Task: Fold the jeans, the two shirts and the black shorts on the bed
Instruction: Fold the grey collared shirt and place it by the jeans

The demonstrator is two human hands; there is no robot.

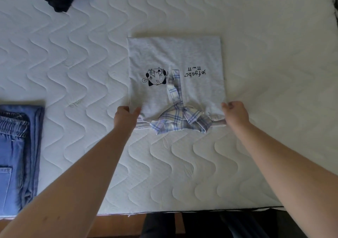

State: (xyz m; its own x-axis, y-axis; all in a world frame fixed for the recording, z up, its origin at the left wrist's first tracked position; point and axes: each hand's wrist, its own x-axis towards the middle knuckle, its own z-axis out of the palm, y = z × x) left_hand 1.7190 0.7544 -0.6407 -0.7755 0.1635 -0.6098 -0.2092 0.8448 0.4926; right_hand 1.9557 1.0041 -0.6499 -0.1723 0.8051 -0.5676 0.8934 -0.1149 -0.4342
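— Head view: where was the grey shirt [175, 58]?

— I saw it flat mid-bed [256, 146], beyond both hands. The left hand [124, 116] pinched its near-left corner, the right hand [236, 113] its near-right; folded jeans [16, 146] lay far left of it.

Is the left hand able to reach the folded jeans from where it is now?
Probably yes. The left hand grips the grey shirt, so it must let go first; only bare mattress lies between it and the jeans.
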